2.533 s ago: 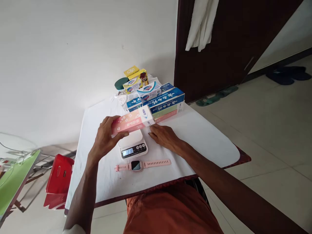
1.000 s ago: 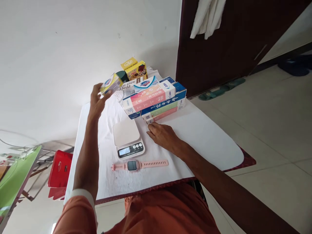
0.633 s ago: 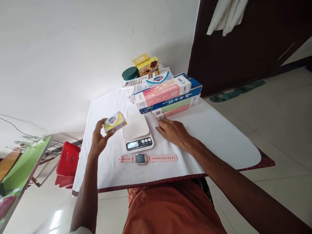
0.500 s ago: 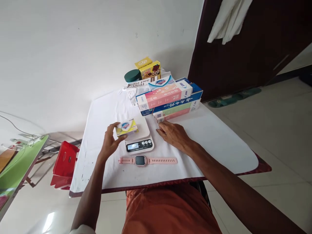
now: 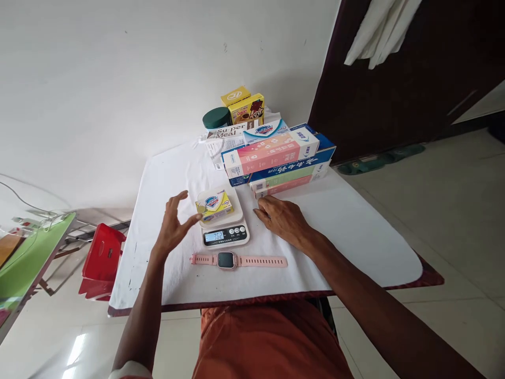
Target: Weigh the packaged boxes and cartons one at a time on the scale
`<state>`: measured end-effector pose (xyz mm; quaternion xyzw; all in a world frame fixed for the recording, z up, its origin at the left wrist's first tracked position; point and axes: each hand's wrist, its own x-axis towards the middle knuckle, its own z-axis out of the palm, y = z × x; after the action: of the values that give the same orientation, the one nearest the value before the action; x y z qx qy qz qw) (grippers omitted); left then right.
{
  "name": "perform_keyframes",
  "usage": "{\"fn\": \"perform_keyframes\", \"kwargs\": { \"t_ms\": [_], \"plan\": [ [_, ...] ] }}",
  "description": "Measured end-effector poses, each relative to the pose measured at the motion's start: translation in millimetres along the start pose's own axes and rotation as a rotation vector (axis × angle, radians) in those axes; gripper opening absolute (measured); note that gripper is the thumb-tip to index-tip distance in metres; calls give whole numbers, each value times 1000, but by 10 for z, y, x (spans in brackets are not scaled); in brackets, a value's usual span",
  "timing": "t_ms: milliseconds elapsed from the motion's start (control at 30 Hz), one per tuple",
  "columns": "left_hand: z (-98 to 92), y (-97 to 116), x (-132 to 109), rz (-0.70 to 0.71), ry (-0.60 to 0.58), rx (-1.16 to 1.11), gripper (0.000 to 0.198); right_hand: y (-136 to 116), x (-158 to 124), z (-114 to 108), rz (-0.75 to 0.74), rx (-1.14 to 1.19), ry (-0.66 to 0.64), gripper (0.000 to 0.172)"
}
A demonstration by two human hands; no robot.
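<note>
On the platform of a white kitchen scale (image 5: 239, 215) lies a yellow-and-white soap box (image 5: 215, 205), tilted slightly. The scale's lit display seems to read 36.2, with a small mark before it. My left hand (image 5: 173, 223) is open just left of the soap box, thumb and fingers apart, the thumb tip close to the box's near corner. My right hand (image 5: 284, 221) rests on the cloth right of the scale with its fingers curled in; nothing shows in them. A pink-strapped smartwatch (image 5: 226, 260) lies flat in front of the scale.
Behind my right hand are stacked toothpaste boxes (image 5: 272, 153). Farther back stand a Su-per Meal box (image 5: 232, 131), a green-lidded jar (image 5: 216, 118) and yellow boxes (image 5: 247, 109). A red plastic chair (image 5: 101, 258) and a green-topped table (image 5: 35, 247) are at left.
My left hand has let go of the soap box and drawn slightly left. The box now lies on the scale, and the displayed number has changed. My right hand stays put.
</note>
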<state>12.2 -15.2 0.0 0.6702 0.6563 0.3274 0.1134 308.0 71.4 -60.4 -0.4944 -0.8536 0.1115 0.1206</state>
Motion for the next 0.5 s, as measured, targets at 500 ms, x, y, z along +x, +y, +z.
{"fn": "perform_keyframes", "kwargs": {
  "t_ms": [500],
  "plan": [
    [161,122,226,89,-150,200,65,54,-14,69,-24,28,54,24]
  ]
}}
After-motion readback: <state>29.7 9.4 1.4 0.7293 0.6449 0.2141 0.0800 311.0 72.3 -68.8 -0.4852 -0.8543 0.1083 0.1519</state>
